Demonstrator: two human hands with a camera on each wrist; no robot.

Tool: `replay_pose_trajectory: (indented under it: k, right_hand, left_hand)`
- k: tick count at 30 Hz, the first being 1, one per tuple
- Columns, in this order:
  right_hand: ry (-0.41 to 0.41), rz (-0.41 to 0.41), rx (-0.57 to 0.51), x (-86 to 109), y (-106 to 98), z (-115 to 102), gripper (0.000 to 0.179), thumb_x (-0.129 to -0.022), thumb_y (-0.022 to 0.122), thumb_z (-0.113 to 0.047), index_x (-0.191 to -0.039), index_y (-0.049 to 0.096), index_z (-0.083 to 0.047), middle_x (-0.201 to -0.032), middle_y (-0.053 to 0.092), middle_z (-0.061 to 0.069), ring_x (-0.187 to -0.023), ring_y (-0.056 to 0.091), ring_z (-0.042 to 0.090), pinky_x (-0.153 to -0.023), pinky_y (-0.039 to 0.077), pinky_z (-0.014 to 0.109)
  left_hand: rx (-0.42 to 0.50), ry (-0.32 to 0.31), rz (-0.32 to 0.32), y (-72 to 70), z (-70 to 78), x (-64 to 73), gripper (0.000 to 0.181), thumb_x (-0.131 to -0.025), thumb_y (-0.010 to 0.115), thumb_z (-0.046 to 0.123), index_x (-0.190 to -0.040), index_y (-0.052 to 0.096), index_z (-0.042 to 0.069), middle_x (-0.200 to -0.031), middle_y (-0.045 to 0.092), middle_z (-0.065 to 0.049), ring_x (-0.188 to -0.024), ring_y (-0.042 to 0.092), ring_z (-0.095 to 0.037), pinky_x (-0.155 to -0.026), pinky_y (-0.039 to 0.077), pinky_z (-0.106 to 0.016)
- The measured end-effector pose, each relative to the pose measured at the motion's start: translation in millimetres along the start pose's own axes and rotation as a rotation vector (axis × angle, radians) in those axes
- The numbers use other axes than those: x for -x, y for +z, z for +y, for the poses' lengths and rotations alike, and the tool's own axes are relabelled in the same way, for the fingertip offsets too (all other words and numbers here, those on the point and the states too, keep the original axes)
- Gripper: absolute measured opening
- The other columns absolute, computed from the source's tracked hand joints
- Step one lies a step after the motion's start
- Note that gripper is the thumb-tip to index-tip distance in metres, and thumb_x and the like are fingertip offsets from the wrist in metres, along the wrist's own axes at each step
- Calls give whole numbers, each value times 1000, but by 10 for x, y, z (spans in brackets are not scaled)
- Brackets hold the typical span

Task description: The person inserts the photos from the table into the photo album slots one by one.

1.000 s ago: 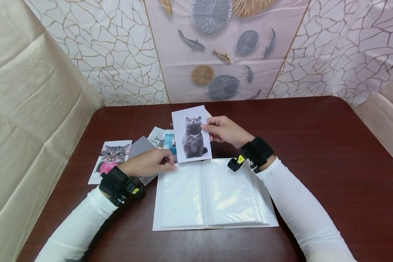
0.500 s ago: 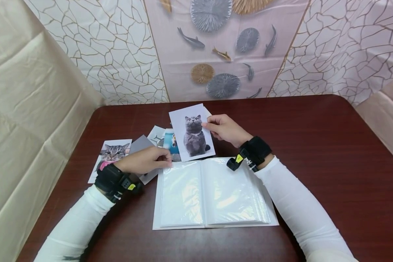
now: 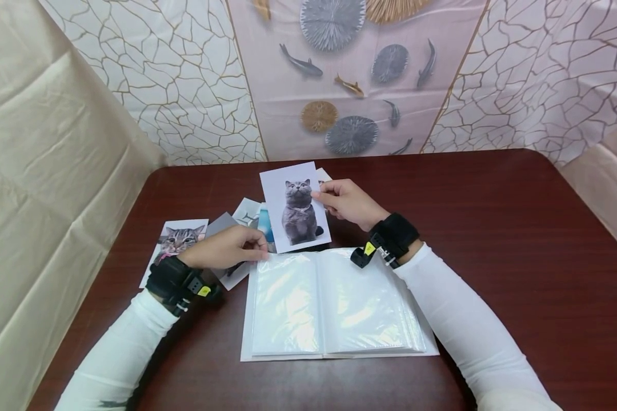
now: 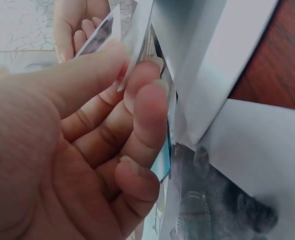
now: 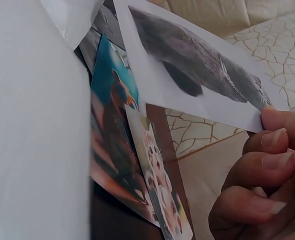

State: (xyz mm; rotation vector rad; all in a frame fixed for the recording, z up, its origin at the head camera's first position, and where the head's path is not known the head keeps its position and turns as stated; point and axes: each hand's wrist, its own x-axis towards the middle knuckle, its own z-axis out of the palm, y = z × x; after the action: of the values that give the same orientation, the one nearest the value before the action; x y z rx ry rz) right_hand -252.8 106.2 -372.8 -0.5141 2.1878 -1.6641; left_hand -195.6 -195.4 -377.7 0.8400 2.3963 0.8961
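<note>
A photo album (image 3: 288, 314) lies spread on the table, its pages showing clear plastic sleeves. At its top left corner, my left hand (image 3: 231, 246) pinches a sleeve edge (image 4: 138, 42) between thumb and fingers, as the left wrist view shows. My right hand (image 3: 351, 202) pinches the right edge of a white photo print (image 3: 275, 197) of a sitting grey cat. That print is tilted, just above the album's top edge. A second print (image 5: 157, 180) shows behind it in the right wrist view. My right fingers (image 5: 257, 165) are curled below the held print.
To the left lies a tabby cat photo (image 3: 182, 240). Several overlapping prints, among them a grey one (image 3: 220, 224) and a blue one (image 3: 265, 222), lie beside and behind my left hand. Patterned cloth (image 3: 339, 137) hangs behind the table (image 3: 493, 228).
The grey cat print and my right hand have shifted slightly left. My left hand has moved a little left and up, staying at the album's top left corner.
</note>
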Motion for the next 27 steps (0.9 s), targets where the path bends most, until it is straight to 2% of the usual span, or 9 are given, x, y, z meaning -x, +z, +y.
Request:
replay_pose_trajectory:
  k: [5,9,20,27]
  right_hand:
    - [-8,-35,15,-11,36,-39,30,-105,57,-20,-83,53,-1,-63,39,-1,-56,33,13,-56,29,25]
    - [8,-44,12,-18,61,-62,26,-105,57,-20,-87,56,-1,-64,40,0,-56,33,13,-56,30,25]
    - [5,10,-19,-24,40,-37,26,-106,55,-20,-84,56,-6,-65,43,-1,-58,36,13,-56,31,24]
    - [20,-16,-13,-35,68,-27,25,-105,56,-20,-86,58,-4,-64,42,-1,-57,36,12,-57,32,25]
  left_hand:
    - [17,5,21,1,-9,-3,3,-98,68,15,-99,71,14,-84,66,1,-74,55,-15,-68,47,-25]
    - [35,3,32,-14,-16,-17,3,-95,72,15,-97,73,13,-84,70,1,-75,61,-15,-68,51,-26]
    - [96,-7,40,-39,-10,-14,5,-93,74,14,-95,74,10,-87,74,-1,-77,66,-17,-69,52,-25]
    - [107,-17,54,-28,-16,-11,4,-93,74,13,-95,74,10,-85,74,-1,-78,67,-21,-70,54,-26]
